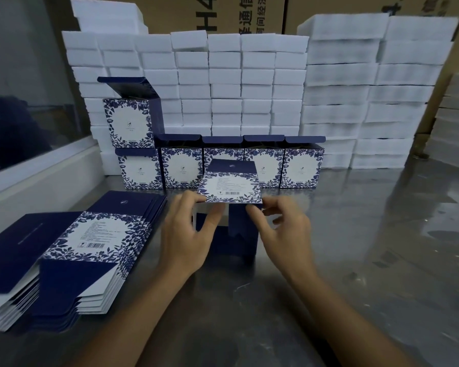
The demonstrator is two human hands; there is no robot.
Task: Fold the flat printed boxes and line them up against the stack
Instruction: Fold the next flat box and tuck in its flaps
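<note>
Holding half-folded box (pixel 232 197), navy, floral-bordered white panel

Brown cartons (pixel 249 11), perhaps cardboard, behind.

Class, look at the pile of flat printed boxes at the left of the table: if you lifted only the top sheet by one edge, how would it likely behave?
The top sheet of the pile of flat boxes looks like thin card, so it would probably feel light and sag a little. Its creased flaps may hinge and droop. Its surface looks smooth, so it might slide easily off the pile.
</note>
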